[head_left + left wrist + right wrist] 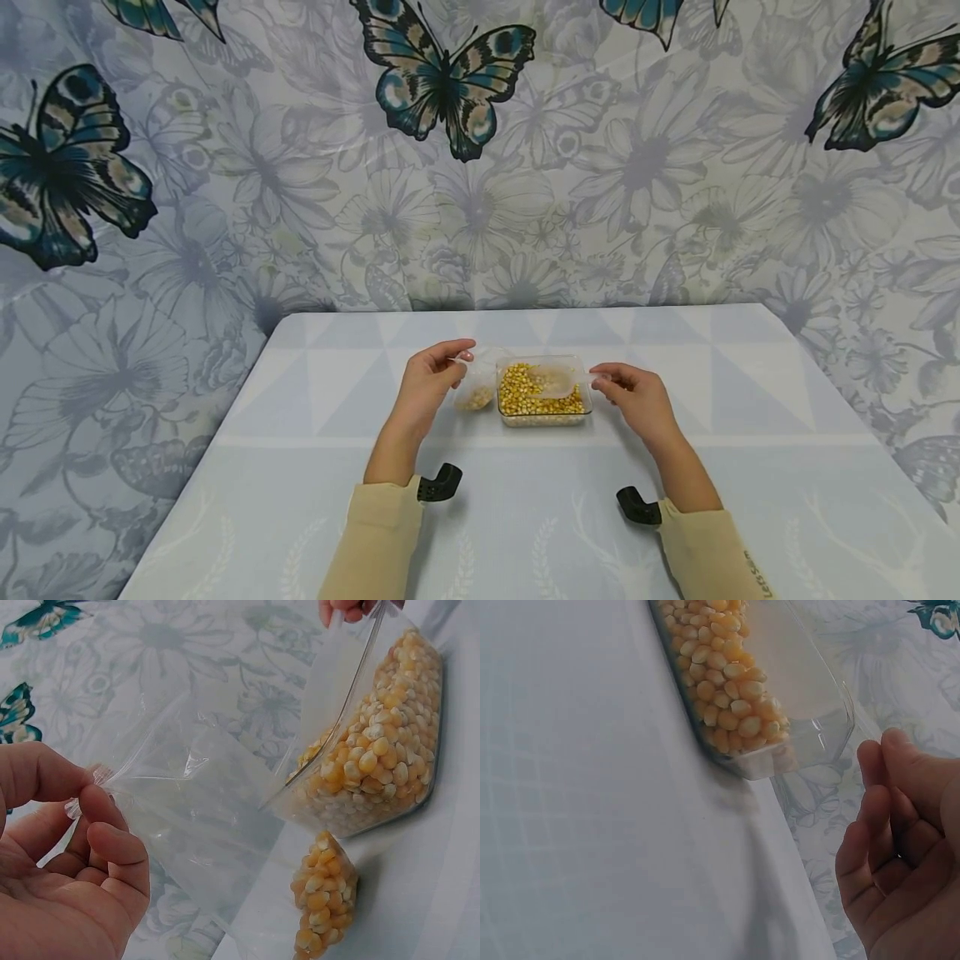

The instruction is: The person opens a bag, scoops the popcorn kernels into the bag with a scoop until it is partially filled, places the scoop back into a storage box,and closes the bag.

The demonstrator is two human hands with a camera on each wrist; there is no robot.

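A clear rectangular container (543, 420) full of yellow corn kernels (382, 742) stands between the two hands. My left hand (433, 379) pinches the top edge of a clear plastic bag (202, 795) between thumb and fingers. A small heap of corn kernels (325, 896) lies in the bag's bottom, left of the container. My right hand (633, 396) pinches the handle end of a translucent scoop (553, 382) between thumb and index finger. The scoop's bowl is over the corn inside the container; whether it holds kernels is unclear. In the right wrist view, the scoop is mostly hidden.
A white patterned tabletop (525, 500) carries everything. Behind it hangs a floral cloth (480, 225) with butterflies. Black wrist-worn devices (441, 482) sit at both sleeve cuffs.
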